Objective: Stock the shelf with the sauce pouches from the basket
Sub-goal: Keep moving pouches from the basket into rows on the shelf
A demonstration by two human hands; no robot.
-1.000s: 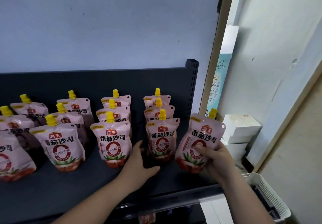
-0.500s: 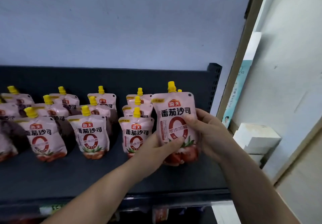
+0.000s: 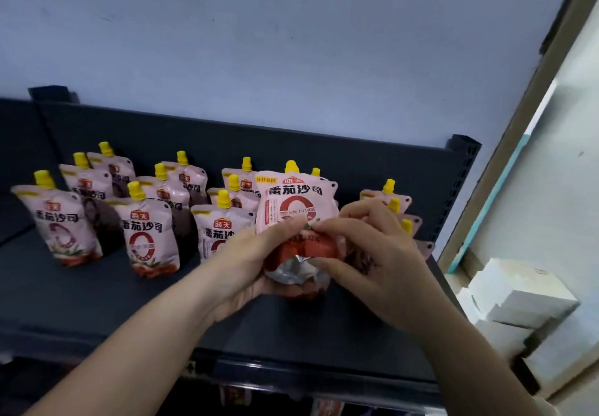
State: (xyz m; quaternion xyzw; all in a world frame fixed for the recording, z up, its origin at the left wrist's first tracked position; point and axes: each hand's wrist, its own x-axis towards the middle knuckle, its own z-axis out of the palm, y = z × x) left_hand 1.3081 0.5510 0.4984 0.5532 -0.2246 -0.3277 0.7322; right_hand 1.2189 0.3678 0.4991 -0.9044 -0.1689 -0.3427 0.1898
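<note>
A pink sauce pouch (image 3: 293, 203) with a yellow cap is held tilted above the dark shelf (image 3: 97, 299), its silver bottom turned toward me. My left hand (image 3: 249, 263) grips its lower left side from below. My right hand (image 3: 366, 253) pinches its lower right edge, thumb on the front. Several matching pouches (image 3: 150, 237) stand upright in rows on the shelf to the left and behind. A further row (image 3: 393, 197) stands behind my right hand, partly hidden. The basket is out of view.
The shelf's black perforated end post (image 3: 460, 176) rises at the right. White boxes (image 3: 518, 299) are stacked on the floor beyond it, by a pale wall. The shelf's front edge (image 3: 291, 370) runs below my forearms.
The pouch went from my right hand alone, off the shelf's right end, to over the shelf. My left hand left the shelf surface and now grips the pouch, which has tipped bottom-forward.
</note>
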